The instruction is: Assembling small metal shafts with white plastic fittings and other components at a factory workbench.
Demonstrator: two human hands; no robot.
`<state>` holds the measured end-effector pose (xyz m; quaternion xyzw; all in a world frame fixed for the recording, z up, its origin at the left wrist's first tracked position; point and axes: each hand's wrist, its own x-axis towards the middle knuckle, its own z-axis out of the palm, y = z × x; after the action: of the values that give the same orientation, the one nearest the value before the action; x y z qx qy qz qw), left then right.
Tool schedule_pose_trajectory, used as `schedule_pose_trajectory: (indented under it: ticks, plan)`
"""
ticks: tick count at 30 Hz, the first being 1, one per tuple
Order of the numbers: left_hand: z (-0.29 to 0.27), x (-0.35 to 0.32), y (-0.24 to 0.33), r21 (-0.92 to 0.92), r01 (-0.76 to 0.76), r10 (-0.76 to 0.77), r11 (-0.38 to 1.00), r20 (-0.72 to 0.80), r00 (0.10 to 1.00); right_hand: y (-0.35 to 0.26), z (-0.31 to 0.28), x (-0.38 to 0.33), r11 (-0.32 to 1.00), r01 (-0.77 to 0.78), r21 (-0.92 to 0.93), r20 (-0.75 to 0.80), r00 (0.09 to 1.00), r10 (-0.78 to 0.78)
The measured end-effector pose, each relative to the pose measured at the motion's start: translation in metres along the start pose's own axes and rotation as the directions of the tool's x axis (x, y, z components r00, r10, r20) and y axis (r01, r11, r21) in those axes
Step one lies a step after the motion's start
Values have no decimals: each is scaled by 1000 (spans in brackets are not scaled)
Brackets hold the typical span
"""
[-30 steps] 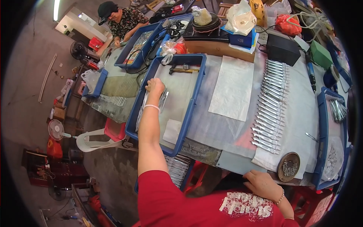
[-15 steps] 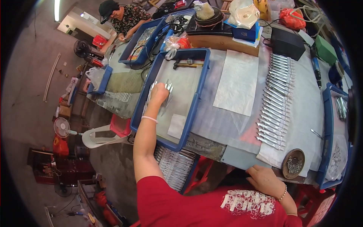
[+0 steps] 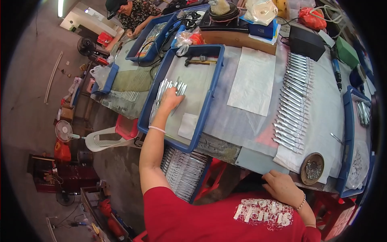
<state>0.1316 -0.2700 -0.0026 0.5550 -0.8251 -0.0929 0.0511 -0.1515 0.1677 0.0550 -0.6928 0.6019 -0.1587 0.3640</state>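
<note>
My left hand point(image 3: 171, 99) reaches into a blue plastic tray point(image 3: 219, 66) and rests over slim, pen-like silver metal pieces point(image 3: 164, 86). Its thumb is spread out to the right; the other fingertips are partly hidden among the pieces. These pieces lie side by side along the tray's left part. Near the tray's far end lies a hammer point(image 3: 201, 62), and a white paper piece point(image 3: 188, 126) is near its front. My right hand point(image 3: 281, 188) rests at the table's front edge, fingers loosely bent and apart, with nothing visible in it.
A long row of similar metal pieces point(image 3: 293, 103) lies on the table to the right. Nearby are a round dish of small parts point(image 3: 312, 168) and another blue tray point(image 3: 346, 161). A white sheet point(image 3: 253, 82) lies mid-table. Far left, another person point(image 3: 139, 16) sits working.
My left hand has gone from a closed shape to a spread thumb, and more metal pieces show around it. My right hand stays at the table edge. The whole view has shifted slightly.
</note>
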Motion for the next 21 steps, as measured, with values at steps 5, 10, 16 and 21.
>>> schedule_pose_trajectory:
  ticks: [5,10,16,21]
  plan:
    - [-3,6,1,92,-14,10,996,45,999,-2,2,-1,1000,-10,-15,15,1000,11]
    - [0,1,18,175,-75,62,982,79,995,-1,3,-2,1000,-9,-6,-5,1000,9]
    - [24,-1,25,378,-111,145,919,-63,987,1,5,-1,1000,2,-5,-10,1000,-2]
    - [34,5,44,606,-82,101,792,2,995,2,6,-4,1000,-5,-21,-13,1000,5]
